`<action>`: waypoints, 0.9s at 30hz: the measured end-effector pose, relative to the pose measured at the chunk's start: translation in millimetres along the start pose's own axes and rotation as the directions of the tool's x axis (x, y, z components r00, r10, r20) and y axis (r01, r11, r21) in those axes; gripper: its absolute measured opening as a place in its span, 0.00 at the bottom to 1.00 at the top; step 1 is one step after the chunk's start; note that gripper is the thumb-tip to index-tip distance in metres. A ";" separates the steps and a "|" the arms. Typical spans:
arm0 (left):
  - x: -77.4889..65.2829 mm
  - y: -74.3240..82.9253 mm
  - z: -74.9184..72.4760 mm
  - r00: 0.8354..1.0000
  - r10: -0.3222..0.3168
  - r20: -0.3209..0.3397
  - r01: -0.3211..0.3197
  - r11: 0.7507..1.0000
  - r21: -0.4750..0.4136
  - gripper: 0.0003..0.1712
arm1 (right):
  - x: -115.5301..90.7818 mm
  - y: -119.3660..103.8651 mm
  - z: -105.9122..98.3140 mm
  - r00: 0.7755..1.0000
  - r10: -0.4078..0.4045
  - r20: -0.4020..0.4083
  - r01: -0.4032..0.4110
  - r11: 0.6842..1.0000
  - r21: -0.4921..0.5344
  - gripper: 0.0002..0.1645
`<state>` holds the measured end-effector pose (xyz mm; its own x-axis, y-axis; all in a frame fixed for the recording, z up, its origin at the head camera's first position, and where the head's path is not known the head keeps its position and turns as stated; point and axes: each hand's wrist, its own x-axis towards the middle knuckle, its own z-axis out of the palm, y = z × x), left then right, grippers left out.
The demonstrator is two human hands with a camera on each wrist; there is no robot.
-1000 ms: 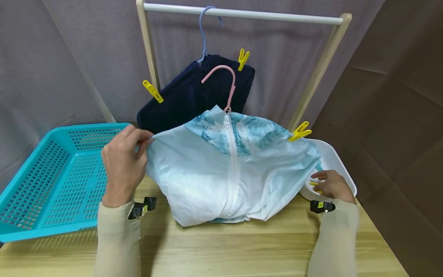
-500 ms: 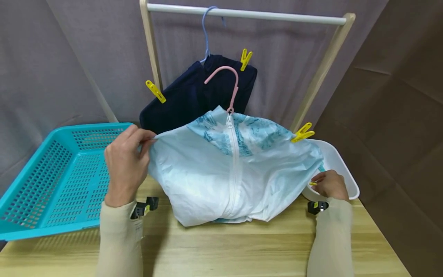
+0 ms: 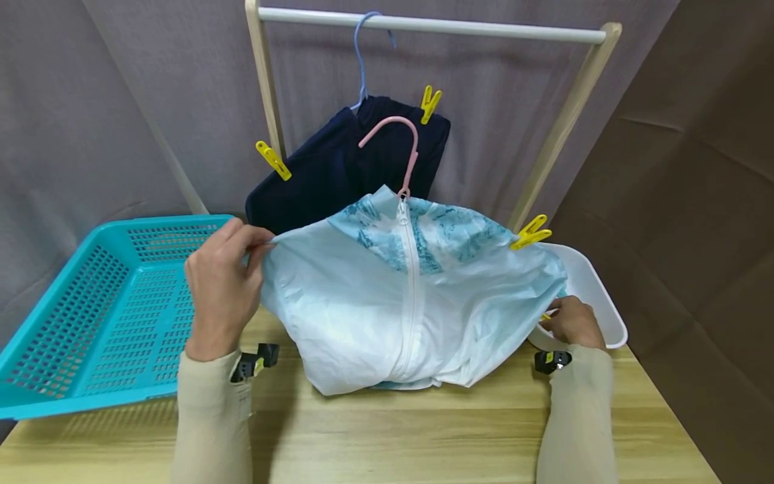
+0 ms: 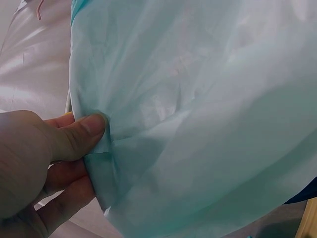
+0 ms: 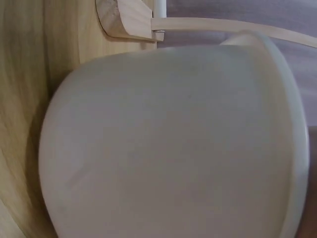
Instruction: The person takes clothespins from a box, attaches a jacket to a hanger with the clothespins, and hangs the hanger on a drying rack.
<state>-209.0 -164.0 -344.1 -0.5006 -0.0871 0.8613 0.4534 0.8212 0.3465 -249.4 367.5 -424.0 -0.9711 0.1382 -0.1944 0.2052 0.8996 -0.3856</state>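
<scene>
A light blue zip jacket (image 3: 363, 302) with a patterned collar area is on a pink hanger (image 3: 413, 158). My left hand (image 3: 225, 282) pinches its left shoulder edge; in the left wrist view my thumb (image 4: 89, 126) presses the thin fabric against the fingers behind. A yellow clothespin (image 3: 531, 232) is clipped on the jacket's right shoulder. My right hand (image 3: 577, 321) reaches into the white basin (image 3: 595, 296), with a yellow clothespin (image 3: 546, 316) at its fingertips. I cannot tell whether the fingers grip it. The right wrist view shows mainly the outer wall of the basin (image 5: 168, 144).
A turquoise basket (image 3: 130, 296) stands at the left. Behind the jacket, a dark navy garment (image 3: 326, 168) with yellow clothespins hangs by a blue hanger (image 3: 361, 60) from the rack's white bar (image 3: 484, 27). The wooden table (image 3: 393, 437) lies beneath.
My right hand has lowered its fingers into the white basin, covering more of the yellow clothespin there. The left hand keeps its pinch on the jacket. The view has shifted slightly.
</scene>
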 end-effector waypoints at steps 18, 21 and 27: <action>-0.5 0.3 0.3 1.000 -0.006 0.009 0.006 1.000 0.004 0.04 | -8.6 -7.7 -8.4 0.959 -0.032 -0.281 0.054 0.996 0.073 0.22; -0.8 0.5 -0.1 1.000 -0.005 0.006 0.005 1.000 0.000 0.04 | -14.0 -13.8 -12.6 0.952 -0.025 -0.304 0.061 0.992 0.109 0.22; -0.2 1.2 -0.2 1.000 -0.007 0.005 0.007 1.000 0.000 0.05 | -26.0 -30.6 -21.3 0.912 0.077 -0.402 0.016 0.975 0.224 0.25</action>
<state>-208.2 -163.1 -343.8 -0.5076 -0.0903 0.8568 0.4500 0.8203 0.3530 -233.0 345.2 -387.9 -0.9191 0.3622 0.1551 0.2119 0.7862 -0.5805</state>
